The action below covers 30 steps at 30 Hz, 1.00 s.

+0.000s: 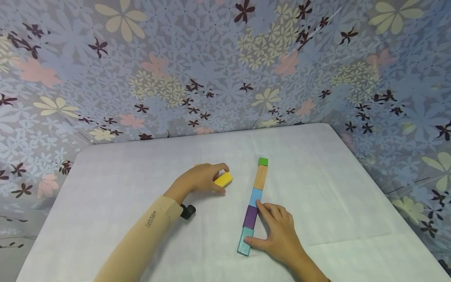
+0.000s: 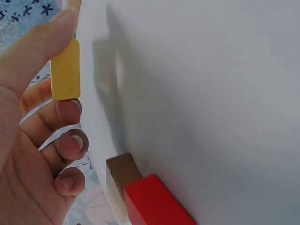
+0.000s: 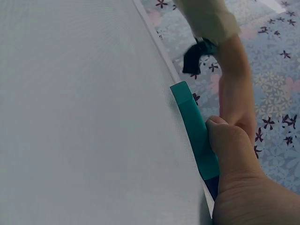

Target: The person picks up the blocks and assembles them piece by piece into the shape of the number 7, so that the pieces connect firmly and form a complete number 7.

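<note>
My left hand (image 1: 202, 178) pinches a yellow block (image 1: 223, 179) between thumb and fingers above the table. The left wrist view shows the thumb on one end of this yellow block (image 2: 65, 70) and fingertips at the other. To the right runs a line of blocks: green (image 1: 263, 161), plain wood (image 1: 260, 177), light blue (image 1: 256, 197), purple (image 1: 250, 217) and teal (image 1: 245, 241). My right hand (image 1: 280, 233) rests beside its near end, thumb on the teal block and index fingertip at the light blue one. The right wrist view shows the thumb against the teal block (image 3: 199, 140).
A red block (image 2: 154, 201) and a brown-topped block (image 2: 123, 171) lie near the left hand, mostly hidden from the head view. White cloth covers the table (image 1: 116, 172). Flowered fabric (image 1: 225, 70) hangs behind and at the sides.
</note>
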Motion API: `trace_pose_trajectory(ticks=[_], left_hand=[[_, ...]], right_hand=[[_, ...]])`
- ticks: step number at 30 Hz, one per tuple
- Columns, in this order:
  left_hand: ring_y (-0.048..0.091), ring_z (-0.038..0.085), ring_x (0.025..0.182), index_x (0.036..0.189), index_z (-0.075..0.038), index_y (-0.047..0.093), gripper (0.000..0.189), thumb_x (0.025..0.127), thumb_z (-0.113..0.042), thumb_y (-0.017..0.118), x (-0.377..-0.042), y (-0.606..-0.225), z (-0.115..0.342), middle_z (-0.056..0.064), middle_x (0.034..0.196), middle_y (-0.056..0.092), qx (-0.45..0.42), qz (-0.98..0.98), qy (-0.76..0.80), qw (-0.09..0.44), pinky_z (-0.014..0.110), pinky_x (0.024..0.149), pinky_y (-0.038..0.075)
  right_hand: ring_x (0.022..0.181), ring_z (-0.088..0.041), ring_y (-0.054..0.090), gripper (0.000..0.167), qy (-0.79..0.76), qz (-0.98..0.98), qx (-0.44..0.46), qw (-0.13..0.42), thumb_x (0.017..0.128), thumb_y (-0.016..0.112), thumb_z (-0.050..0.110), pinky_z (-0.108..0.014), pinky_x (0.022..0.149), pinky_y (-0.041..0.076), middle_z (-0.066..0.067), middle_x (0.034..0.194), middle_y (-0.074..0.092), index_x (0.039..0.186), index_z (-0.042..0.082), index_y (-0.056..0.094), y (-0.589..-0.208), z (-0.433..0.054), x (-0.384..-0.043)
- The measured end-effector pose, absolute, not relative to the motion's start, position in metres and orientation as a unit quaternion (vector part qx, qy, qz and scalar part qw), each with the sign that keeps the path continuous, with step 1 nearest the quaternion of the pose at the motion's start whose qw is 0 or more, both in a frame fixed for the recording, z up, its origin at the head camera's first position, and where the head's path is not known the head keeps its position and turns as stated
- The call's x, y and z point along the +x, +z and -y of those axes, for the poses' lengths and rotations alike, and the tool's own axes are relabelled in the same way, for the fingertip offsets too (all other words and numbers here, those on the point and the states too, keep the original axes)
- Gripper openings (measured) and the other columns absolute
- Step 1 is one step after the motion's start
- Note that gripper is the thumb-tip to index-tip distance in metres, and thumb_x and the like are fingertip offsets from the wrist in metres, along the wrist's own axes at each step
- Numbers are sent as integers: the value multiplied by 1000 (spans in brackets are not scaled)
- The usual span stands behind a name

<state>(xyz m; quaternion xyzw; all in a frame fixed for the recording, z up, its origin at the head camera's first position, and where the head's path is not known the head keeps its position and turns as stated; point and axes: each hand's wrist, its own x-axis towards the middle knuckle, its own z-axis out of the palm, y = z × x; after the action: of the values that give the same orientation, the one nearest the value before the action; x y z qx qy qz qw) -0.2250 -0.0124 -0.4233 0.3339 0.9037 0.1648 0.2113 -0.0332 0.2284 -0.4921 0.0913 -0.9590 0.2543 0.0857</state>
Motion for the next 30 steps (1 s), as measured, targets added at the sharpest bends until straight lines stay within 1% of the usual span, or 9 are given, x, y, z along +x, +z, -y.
trace_pose_trajectory(ticks=[7, 10, 15, 18, 21, 23, 26, 28, 30], left_hand=[[57, 16, 86, 137, -30, 48, 64, 83, -45, 79, -250, -425, -21, -2, 96, 63, 338, -904, 155, 212, 33, 82, 48], [59, 16, 92, 139, -30, 48, 63, 84, -43, 77, -254, -424, -36, 0, 104, 66, 342, -903, 153, 210, 36, 88, 49], [61, 18, 113, 141, -30, 50, 62, 87, -42, 76, -259, -425, -54, 3, 126, 66, 355, -903, 138, 199, 41, 103, 46], [56, 20, 128, 143, -30, 50, 62, 87, -40, 75, -262, -428, -59, 0, 140, 60, 363, -901, 134, 196, 41, 111, 41], [50, 20, 135, 146, -32, 49, 64, 88, -39, 75, -266, -432, -62, -1, 148, 53, 361, -899, 146, 200, 42, 114, 38], [52, 20, 130, 147, -33, 48, 63, 89, -38, 73, -269, -435, -63, 2, 144, 55, 358, -900, 155, 197, 42, 112, 40], [56, 18, 113, 146, -34, 50, 59, 91, -38, 71, -274, -440, -63, 4, 127, 60, 354, -903, 164, 182, 39, 102, 45], [53, 17, 102, 144, -34, 52, 55, 92, -37, 69, -277, -442, -63, 4, 116, 59, 352, -905, 171, 168, 36, 96, 46], [49, 16, 95, 143, -33, 53, 53, 93, -36, 68, -278, -444, -63, 4, 110, 57, 353, -905, 179, 159, 33, 90, 45]], right_hand=[[128, -21, 38, 105, 254, 959, 90, 86, 68, 73, 75, -51, 106, 25, 1, 135, 51, 151, 18, 43, -493, -230, -33], [129, -19, 37, 106, 255, 960, 89, 80, 68, 72, 76, -51, 107, 24, 2, 136, 50, 152, 19, 42, -493, -230, -33], [130, -19, 36, 105, 254, 960, 89, 76, 69, 71, 76, -51, 108, 24, 3, 137, 50, 152, 20, 41, -492, -230, -33], [130, -19, 36, 105, 251, 961, 90, 77, 69, 71, 77, -51, 108, 23, 3, 136, 50, 152, 20, 41, -493, -230, -33], [129, -19, 37, 106, 246, 962, 91, 80, 69, 70, 78, -50, 107, 23, 3, 136, 50, 152, 20, 41, -493, -230, -34], [129, -19, 37, 106, 243, 962, 91, 82, 69, 70, 78, -50, 107, 24, 3, 136, 50, 152, 20, 42, -493, -230, -34], [127, -19, 38, 105, 242, 963, 89, 85, 69, 70, 78, -50, 106, 25, 2, 134, 51, 151, 19, 43, -494, -230, -34], [127, -19, 39, 105, 242, 962, 90, 86, 69, 70, 77, -50, 106, 25, 2, 134, 51, 151, 19, 43, -494, -230, -34], [127, -20, 39, 104, 243, 962, 92, 87, 69, 71, 77, -50, 106, 25, 2, 134, 51, 151, 19, 43, -495, -230, -34]])
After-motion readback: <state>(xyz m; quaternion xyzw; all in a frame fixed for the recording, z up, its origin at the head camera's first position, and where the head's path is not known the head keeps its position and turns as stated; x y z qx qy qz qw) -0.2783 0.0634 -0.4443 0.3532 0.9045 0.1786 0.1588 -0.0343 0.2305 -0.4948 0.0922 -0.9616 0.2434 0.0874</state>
